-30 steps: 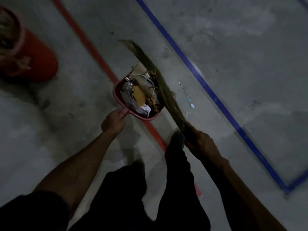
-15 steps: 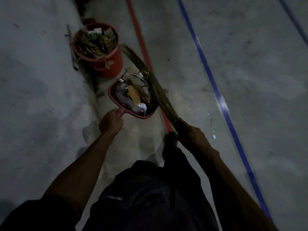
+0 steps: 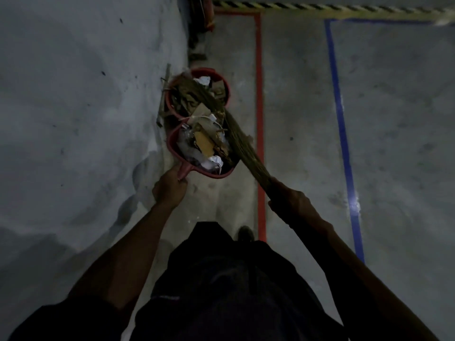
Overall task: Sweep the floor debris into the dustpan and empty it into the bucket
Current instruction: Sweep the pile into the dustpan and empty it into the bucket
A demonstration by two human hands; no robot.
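Note:
My left hand (image 3: 170, 187) grips the handle of a red dustpan (image 3: 172, 141), held just in front of a red bucket (image 3: 225, 81). The pan is heaped with debris (image 3: 205, 143): paper, cardboard, plastic wrap and dry leaves. Its front edge overlaps the bucket's near rim. The bucket holds leaves, paper and scraps. My right hand (image 3: 288, 199) grips a straw broom (image 3: 236, 136), whose bristles lie along the pan's right side and reach over the bucket.
A grey wall (image 3: 86, 94) runs along the left, close to the bucket. Red tape (image 3: 259, 119) and blue tape (image 3: 341, 119) lines cross the concrete floor. A yellow-black hazard strip (image 3: 320, 7) lies at the top. My dark trousers and shoe (image 3: 245, 233) show below.
I have moved up to the bucket: the loaded dustpan went from well short of it to its near rim, and the broom tip now reaches over the bucket. Both grips are unchanged.

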